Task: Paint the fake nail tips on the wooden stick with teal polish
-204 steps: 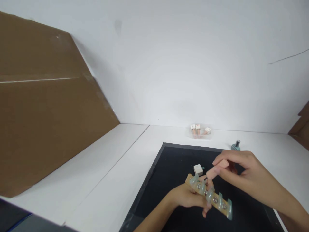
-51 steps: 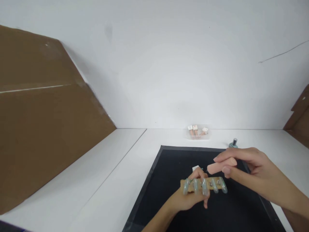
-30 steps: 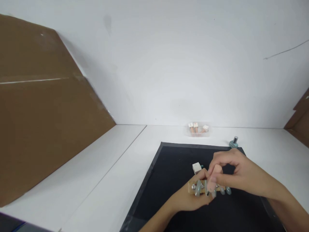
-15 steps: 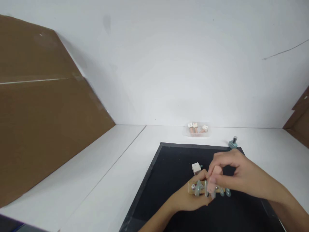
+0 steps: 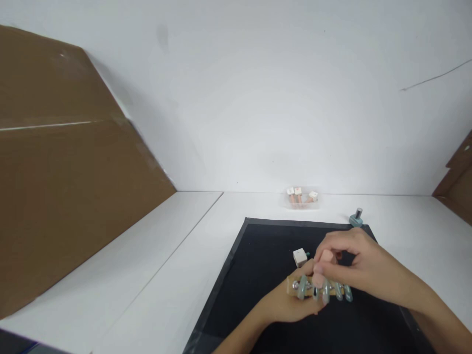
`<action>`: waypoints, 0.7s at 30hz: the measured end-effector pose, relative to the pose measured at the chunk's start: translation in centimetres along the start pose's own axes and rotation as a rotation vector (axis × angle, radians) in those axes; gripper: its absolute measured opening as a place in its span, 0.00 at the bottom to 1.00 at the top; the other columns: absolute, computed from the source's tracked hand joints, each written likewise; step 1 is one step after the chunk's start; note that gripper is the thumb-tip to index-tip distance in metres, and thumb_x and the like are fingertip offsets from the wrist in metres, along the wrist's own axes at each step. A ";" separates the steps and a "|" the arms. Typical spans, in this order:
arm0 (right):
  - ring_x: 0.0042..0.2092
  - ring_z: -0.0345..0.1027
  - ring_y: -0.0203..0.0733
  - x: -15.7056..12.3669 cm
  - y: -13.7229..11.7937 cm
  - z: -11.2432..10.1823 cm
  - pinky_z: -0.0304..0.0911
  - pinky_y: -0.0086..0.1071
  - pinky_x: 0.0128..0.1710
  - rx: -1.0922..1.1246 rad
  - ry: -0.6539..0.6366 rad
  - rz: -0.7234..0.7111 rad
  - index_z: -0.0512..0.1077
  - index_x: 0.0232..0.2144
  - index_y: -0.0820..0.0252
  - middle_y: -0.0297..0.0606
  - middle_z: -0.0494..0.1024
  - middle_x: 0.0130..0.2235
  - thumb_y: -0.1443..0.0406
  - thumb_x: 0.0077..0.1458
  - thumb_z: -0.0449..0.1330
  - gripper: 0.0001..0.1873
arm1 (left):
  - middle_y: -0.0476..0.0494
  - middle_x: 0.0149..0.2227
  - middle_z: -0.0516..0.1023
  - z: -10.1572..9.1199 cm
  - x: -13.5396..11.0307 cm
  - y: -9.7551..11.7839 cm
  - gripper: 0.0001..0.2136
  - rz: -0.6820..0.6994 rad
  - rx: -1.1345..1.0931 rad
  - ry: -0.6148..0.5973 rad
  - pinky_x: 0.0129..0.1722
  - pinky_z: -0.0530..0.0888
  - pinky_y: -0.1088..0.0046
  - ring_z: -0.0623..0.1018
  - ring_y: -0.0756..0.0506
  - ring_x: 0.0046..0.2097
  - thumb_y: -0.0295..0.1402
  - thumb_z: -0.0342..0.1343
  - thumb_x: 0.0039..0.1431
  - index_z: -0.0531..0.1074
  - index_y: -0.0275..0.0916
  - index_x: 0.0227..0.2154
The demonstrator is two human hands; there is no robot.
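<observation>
My left hand (image 5: 289,302) is closed around a light wooden strip (image 5: 292,286). A row of several glossy grey-green nail-shaped tips (image 5: 326,292) stands along the strip, with small silver balls (image 5: 295,285) between some of them. My right hand (image 5: 354,258) pinches a stubby pale pink peg (image 5: 326,256) between thumb and fingers. The peg's rounded lower end overlaps the row; whether it touches a tip I cannot tell. Just beyond my left hand lies a white block (image 5: 300,257) with a small green piece at its side.
Both hands are over a black mat (image 5: 254,250) on a white table (image 5: 191,255). At the back stands a clear tray (image 5: 310,205) with several white-topped, pink-stemmed pieces. A grey-green base with a metal post (image 5: 356,219) is at the mat's far right corner. Brown panels (image 5: 73,187) flank the white wall.
My right hand's fingertips and the pink peg have shifted slightly, the peg now tilted differently so more of the tips show. My left hand and the strip stay in place.
</observation>
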State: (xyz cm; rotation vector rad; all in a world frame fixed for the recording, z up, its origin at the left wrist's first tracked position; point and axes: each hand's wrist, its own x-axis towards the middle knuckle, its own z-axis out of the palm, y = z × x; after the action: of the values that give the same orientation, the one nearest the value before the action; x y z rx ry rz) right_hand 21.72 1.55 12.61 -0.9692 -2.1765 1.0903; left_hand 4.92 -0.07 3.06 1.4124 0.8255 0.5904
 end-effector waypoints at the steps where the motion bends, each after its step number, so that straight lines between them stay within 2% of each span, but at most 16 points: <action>1: 0.25 0.69 0.33 0.0 0.0 0.0 0.63 0.24 0.24 0.002 0.026 0.004 0.72 0.21 0.60 0.33 0.77 0.24 0.66 0.54 0.59 0.10 | 0.56 0.24 0.64 0.0 0.0 0.0 0.11 0.006 -0.010 -0.001 0.24 0.64 0.80 0.67 0.56 0.24 0.32 0.58 0.48 0.59 0.40 0.30; 5: 0.23 0.68 0.32 -0.1 -0.2 0.2 0.63 0.24 0.24 0.024 0.132 -0.015 0.71 0.22 0.60 0.32 0.77 0.21 0.64 0.56 0.57 0.12 | 0.56 0.23 0.65 0.1 -0.2 -0.3 0.12 0.000 -0.037 0.002 0.25 0.65 0.79 0.67 0.55 0.25 0.31 0.58 0.47 0.58 0.40 0.29; 10: 0.26 0.72 0.34 -0.1 -0.3 0.2 0.64 0.24 0.24 0.066 -0.012 0.017 0.71 0.22 0.60 0.33 0.79 0.25 0.65 0.55 0.58 0.10 | 0.57 0.22 0.64 0.2 0.3 0.5 0.13 -0.014 -0.029 0.008 0.24 0.64 0.79 0.66 0.55 0.24 0.31 0.58 0.47 0.63 0.40 0.35; 12: 0.27 0.72 0.35 -0.1 -0.3 0.2 0.64 0.24 0.24 0.052 -0.015 0.032 0.71 0.21 0.60 0.34 0.80 0.25 0.65 0.55 0.58 0.11 | 0.57 0.22 0.64 0.3 0.3 0.8 0.12 -0.022 -0.032 0.012 0.24 0.64 0.78 0.65 0.55 0.23 0.30 0.58 0.47 0.63 0.40 0.35; 17: 0.23 0.68 0.33 0.1 0.1 0.4 0.63 0.25 0.23 -0.038 0.154 -0.004 0.72 0.22 0.60 0.32 0.77 0.21 0.63 0.57 0.56 0.13 | 0.57 0.23 0.64 0.2 -0.3 0.1 0.12 -0.001 -0.046 0.008 0.25 0.66 0.79 0.66 0.56 0.24 0.29 0.58 0.47 0.58 0.40 0.29; 21: 0.22 0.66 0.33 0.0 0.2 0.3 0.60 0.25 0.21 -0.051 0.200 -0.003 0.72 0.22 0.60 0.32 0.77 0.20 0.61 0.57 0.55 0.14 | 0.57 0.23 0.63 -0.1 -0.6 -1.0 0.13 0.017 -0.080 -0.007 0.25 0.66 0.79 0.67 0.56 0.24 0.31 0.58 0.47 0.56 0.40 0.28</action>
State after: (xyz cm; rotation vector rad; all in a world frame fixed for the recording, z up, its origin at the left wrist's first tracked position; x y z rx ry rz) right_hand 21.56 1.52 12.29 -1.0493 -2.0511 0.8997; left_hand 4.34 -0.57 2.19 1.3486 0.7769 0.6244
